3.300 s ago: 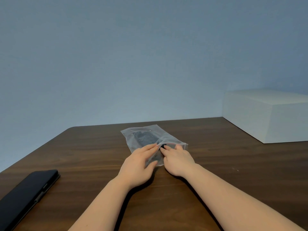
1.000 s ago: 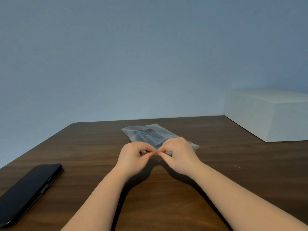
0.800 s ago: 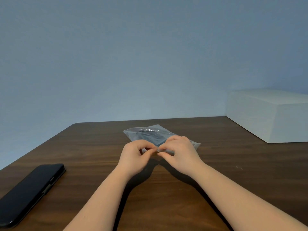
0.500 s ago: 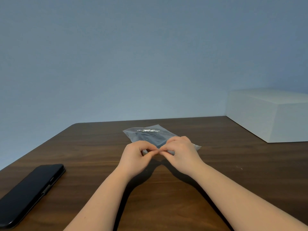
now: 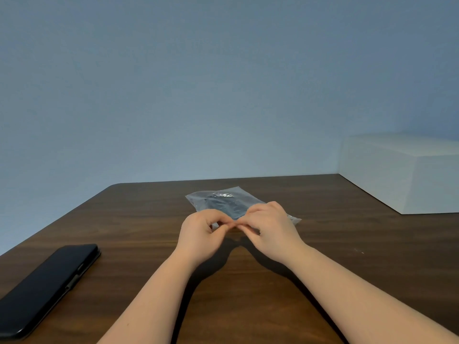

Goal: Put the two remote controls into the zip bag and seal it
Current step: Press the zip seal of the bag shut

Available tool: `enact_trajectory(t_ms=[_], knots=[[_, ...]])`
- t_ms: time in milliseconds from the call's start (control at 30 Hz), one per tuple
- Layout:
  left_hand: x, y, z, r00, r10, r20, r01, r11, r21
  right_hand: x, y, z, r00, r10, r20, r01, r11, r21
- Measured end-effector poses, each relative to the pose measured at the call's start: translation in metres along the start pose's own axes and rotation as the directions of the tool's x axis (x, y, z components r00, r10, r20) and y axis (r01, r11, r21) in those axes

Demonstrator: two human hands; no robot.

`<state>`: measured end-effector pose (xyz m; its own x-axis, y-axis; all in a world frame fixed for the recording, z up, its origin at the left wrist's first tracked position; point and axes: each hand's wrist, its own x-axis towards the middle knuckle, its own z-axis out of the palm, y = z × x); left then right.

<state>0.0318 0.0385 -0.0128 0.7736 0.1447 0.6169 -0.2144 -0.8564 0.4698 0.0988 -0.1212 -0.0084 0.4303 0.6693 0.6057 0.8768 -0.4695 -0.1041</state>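
Note:
A clear zip bag [image 5: 224, 201] lies on the dark wooden table [image 5: 139, 219], its near edge lifted between my hands. Dark remote controls [image 5: 223, 206] show through the plastic; I cannot tell how many. My left hand [image 5: 201, 234] and my right hand [image 5: 270, 228] both pinch the bag's near opening edge, thumbs and fingertips meeting at the middle of the strip. The hands hide most of that edge, so the seal itself is not visible.
A black phone in a case [image 5: 47, 286] lies at the table's near left. A white box [image 5: 407, 172] stands at the far right against the blue wall. The table's far edge runs just behind the bag.
Earlier my hands lay flat on the bag, pressing it to the table. Since then they closed into pinches on its near edge. Over the last second they have hardly moved.

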Motion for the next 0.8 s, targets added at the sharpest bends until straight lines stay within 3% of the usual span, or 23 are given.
enact_trajectory(t_ms=[167, 633, 800], knots=[[0.001, 0.001, -0.006, 0.997, -0.069, -0.030, 0.066, 0.993, -0.102, -0.002, 0.005, -0.003, 0.998, 0.028, -0.053, -0.029, 0.999, -0.029], [0.000, 0.002, -0.009, 0.998, 0.044, 0.046, -0.044, 0.999, 0.006, 0.001, 0.007, -0.005, 0.991, 0.135, 0.023, -0.137, 0.985, 0.107], [-0.003, 0.001, -0.012, 0.998, 0.060, -0.005, -0.060, 0.998, 0.034, -0.001, 0.019, -0.007, 0.999, 0.013, 0.048, -0.012, 1.000, -0.027]])
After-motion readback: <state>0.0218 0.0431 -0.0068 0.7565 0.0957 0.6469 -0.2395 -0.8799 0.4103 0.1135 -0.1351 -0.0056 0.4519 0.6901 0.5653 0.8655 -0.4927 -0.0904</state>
